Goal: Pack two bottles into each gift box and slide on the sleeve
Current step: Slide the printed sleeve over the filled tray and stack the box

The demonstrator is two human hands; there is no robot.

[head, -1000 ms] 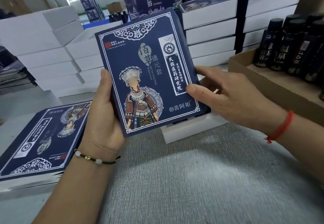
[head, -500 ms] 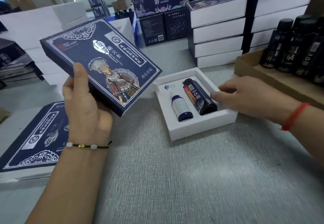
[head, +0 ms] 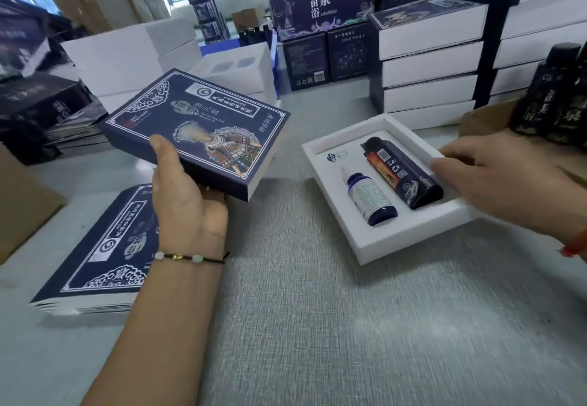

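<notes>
My left hand (head: 185, 195) grips a dark blue printed sleeve (head: 203, 126) from below, thumb on its top face, holding it tilted above the table at centre left. To the right lies an open white gift box (head: 378, 240) with a small blue bottle (head: 370, 197) and a larger dark bottle (head: 401, 172) side by side in its foam cut-outs. My right hand (head: 495, 183) reaches in from the right, fingers straight, touching the box's right edge next to the dark bottle.
A stack of flat blue sleeves (head: 104, 253) lies at the lower left. Stacked white boxes (head: 425, 68) stand behind the open box. A cardboard tray of dark bottles (head: 552, 103) sits at the far right. More cartons and white foam inserts (head: 241, 68) crowd the back.
The sleeve has swung left and down, away from over the box, uncovering the two bottles. My right hand let go of the sleeve and moved to the box's right edge.
</notes>
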